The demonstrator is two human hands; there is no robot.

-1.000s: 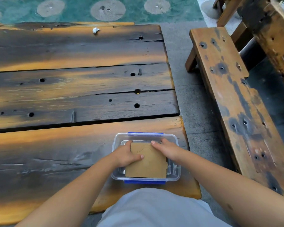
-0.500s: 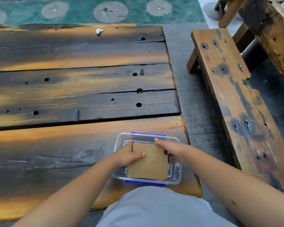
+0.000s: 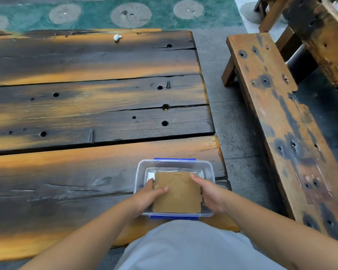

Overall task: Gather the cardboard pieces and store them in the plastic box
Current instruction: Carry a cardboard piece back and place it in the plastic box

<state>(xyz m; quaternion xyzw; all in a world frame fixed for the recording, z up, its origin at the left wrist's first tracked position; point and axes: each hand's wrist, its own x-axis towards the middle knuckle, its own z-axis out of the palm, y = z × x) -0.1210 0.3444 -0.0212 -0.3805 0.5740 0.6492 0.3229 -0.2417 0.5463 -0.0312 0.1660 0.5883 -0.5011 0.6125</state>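
Observation:
A clear plastic box (image 3: 208,168) with blue latches stands at the near right corner of the wooden table. A stack of brown cardboard pieces (image 3: 179,195) rests in it, its near edge over the box's front rim. My left hand (image 3: 147,195) grips the stack's left edge, thumb on top. On the right edge sits my right hand (image 3: 209,193), its fingers along the side of the stack. The bottom of the box under the cardboard is hidden.
The table (image 3: 86,114) is made of dark and orange planks with holes and gaps. A small crumpled white scrap (image 3: 117,37) lies near its far edge. A wooden bench (image 3: 277,117) runs along the right, across a strip of grey pavement.
My right hand has slid from the stack's top edge down along its right side. The stack has settled slightly lower in the box. The camera has shifted a little.

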